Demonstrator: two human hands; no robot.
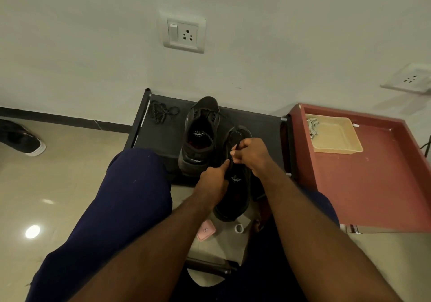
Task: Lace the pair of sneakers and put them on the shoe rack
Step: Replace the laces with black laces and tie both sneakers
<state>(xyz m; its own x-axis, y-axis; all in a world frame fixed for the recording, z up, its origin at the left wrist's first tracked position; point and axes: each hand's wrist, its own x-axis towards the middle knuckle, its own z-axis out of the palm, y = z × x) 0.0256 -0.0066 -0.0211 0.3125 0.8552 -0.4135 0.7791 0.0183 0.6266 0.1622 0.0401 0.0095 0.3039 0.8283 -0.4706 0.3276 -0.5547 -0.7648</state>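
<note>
White insole logos [236,178] are showing in both sneakers; the wording is unreadable. Your right hand [251,154] is pinching the lace [236,148] above the near sneaker [235,199], fingers curled tight. Your left hand [213,181] is gripping that sneaker, forefinger touching the lace. The far sneaker [200,119] is sitting on the shoe rack [161,138], near a loose lace [161,112].

You can read nothing here: the white emblems inside the far sneaker [200,136] and the near sneaker [235,193], and the pink case's [205,229] mark, are too blurred.
</note>
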